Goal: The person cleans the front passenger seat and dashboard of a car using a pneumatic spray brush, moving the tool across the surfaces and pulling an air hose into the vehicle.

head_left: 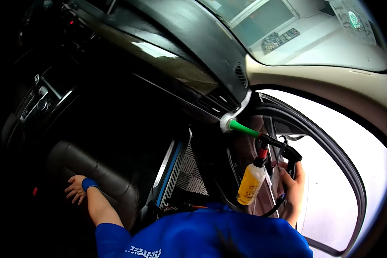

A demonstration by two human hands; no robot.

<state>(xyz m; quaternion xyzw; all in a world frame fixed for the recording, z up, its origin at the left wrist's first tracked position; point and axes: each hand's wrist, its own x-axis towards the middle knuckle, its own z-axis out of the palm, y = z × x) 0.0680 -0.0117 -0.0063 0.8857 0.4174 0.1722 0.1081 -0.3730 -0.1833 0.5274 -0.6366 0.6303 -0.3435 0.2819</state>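
Observation:
My right hand [293, 185] is wrapped round the black grip of a cleaning spray gun [284, 145]. The gun has a green cone nozzle [244, 128] ending in a round white brush [226, 123], close to the end of the dashboard. Under the gun hangs a clear bottle [250, 185] of yellow liquid, and a black hose [274, 210] runs down from the grip. My left hand [77, 189], with a blue band at the wrist, has its fingers spread over the dark leather seat [94, 167]; whether it presses on the seat I cannot tell.
The black dashboard [172, 38] with its air vents runs across the top. At the right the car door [352, 193] stands open. A metal door sill [170, 172] lies beside the seat. The centre console [41, 103] is at the far left; the footwell is dark.

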